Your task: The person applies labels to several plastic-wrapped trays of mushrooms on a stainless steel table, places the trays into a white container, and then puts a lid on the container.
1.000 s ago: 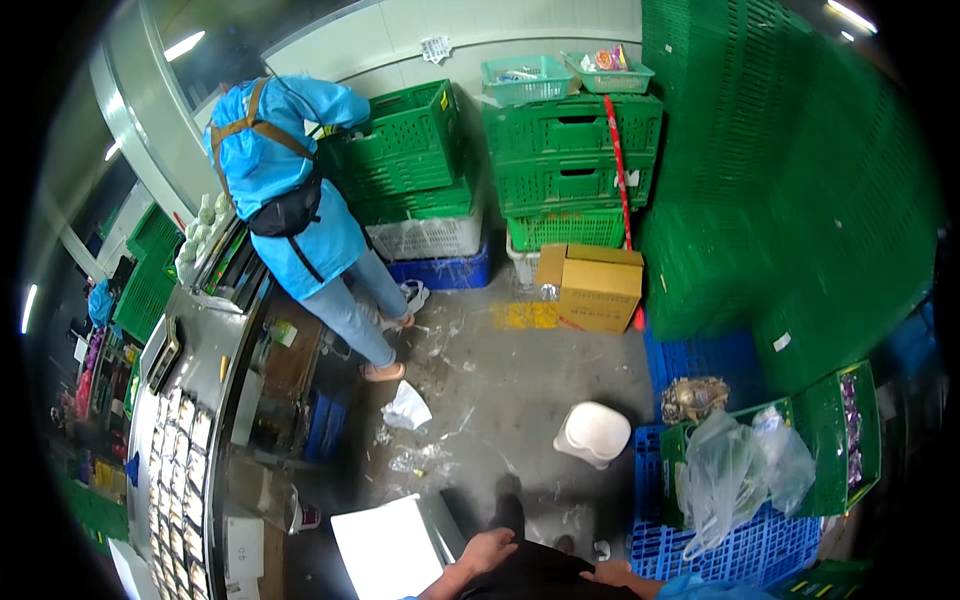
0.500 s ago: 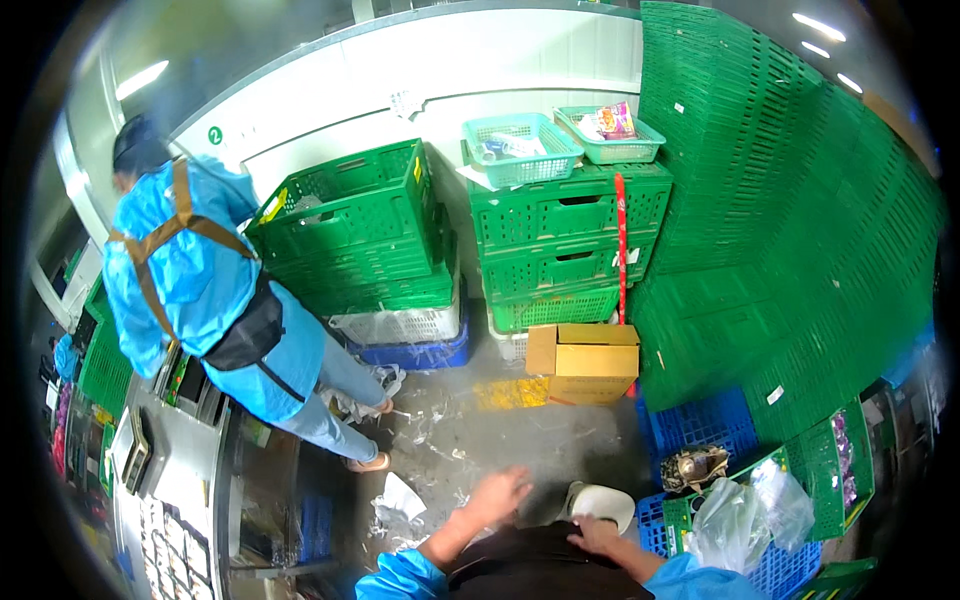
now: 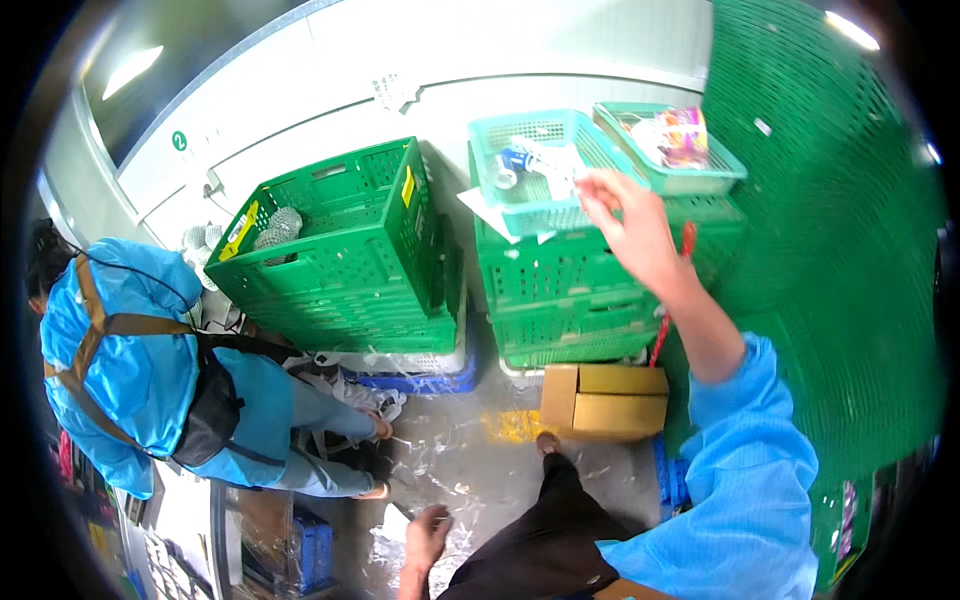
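Round green sign (image 3: 179,141) on the white wall (image 3: 290,75), bearing a white numeral; 2 yellow labels (image 3: 408,186) on the green crate (image 3: 315,270) and the colourful packet (image 3: 684,138): print too blurred to read

The right hand (image 3: 632,225) is raised at a turquoise plastic basket (image 3: 540,219); the left hand (image 3: 427,537) hangs above the littered floor (image 3: 450,425); a co-worker (image 3: 135,350) stands left.

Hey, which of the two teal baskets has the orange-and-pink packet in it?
The right basket holds the packet. The left basket, which your right hand overlaps in view, has a blue-and-white thing instead.
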`<act>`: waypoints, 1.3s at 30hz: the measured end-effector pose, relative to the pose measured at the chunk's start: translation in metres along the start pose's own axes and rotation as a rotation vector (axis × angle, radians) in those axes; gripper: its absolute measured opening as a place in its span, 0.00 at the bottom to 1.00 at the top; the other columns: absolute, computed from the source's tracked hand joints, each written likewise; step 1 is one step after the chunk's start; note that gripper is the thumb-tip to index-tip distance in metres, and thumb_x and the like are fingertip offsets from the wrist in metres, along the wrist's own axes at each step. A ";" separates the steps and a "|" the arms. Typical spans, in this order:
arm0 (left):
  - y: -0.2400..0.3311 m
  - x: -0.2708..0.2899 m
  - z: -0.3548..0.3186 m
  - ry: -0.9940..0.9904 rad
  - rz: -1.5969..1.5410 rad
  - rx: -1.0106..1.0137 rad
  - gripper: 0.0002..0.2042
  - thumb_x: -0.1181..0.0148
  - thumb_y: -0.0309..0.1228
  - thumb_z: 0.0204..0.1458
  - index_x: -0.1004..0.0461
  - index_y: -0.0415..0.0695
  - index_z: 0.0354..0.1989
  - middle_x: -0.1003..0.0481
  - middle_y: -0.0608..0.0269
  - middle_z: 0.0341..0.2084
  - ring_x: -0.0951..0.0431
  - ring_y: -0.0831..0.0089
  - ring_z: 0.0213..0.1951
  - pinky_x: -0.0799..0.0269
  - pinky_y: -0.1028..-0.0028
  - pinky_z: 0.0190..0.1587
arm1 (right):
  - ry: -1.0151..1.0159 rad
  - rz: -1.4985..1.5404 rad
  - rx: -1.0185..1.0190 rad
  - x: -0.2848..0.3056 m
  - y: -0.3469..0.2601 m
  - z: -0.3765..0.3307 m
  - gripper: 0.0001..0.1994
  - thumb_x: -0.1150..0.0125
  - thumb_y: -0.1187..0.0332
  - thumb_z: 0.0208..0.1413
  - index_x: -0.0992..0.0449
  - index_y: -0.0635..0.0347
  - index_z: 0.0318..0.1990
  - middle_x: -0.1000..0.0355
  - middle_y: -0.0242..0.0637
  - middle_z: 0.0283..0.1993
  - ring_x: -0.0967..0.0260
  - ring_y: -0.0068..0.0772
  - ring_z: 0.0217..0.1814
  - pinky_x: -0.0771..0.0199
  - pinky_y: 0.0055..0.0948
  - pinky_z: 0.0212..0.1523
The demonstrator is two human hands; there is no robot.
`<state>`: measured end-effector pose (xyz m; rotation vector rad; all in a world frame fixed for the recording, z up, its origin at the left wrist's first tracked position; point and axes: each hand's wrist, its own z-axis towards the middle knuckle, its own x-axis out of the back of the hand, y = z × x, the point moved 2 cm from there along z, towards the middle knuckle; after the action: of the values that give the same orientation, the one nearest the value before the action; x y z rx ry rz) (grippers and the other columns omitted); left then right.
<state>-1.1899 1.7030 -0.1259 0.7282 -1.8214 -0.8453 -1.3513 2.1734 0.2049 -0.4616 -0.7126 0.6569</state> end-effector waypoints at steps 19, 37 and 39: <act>0.296 -0.026 0.226 0.077 0.005 -0.345 0.15 0.37 0.25 0.52 0.25 0.39 0.48 0.21 0.50 0.44 0.20 0.58 0.45 0.25 0.66 0.49 | -0.618 -0.501 -0.008 -0.078 0.209 0.241 0.16 0.37 0.69 0.49 0.24 0.67 0.46 0.23 0.51 0.41 0.24 0.45 0.39 0.23 0.38 0.42; 0.329 -0.033 0.216 -0.269 -0.840 -0.310 0.17 0.43 0.24 0.59 0.32 0.37 0.57 0.22 0.52 0.46 0.19 0.61 0.44 0.23 0.66 0.46 | -1.162 -0.370 -0.001 -0.060 0.174 0.171 0.25 0.33 0.62 0.47 0.27 0.64 0.53 0.23 0.49 0.46 0.25 0.46 0.48 0.26 0.37 0.51; 0.312 -0.034 0.208 -0.258 -0.876 -0.239 0.17 0.43 0.24 0.59 0.32 0.37 0.57 0.22 0.52 0.45 0.19 0.60 0.43 0.23 0.66 0.46 | -1.210 -0.434 0.019 -0.069 0.168 0.178 0.27 0.32 0.61 0.47 0.28 0.64 0.55 0.24 0.48 0.47 0.25 0.45 0.48 0.27 0.37 0.51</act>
<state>-1.4056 1.9585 0.0474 1.3322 -1.5434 -1.7526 -1.5846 2.2740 0.1945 0.1810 -1.8798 0.4800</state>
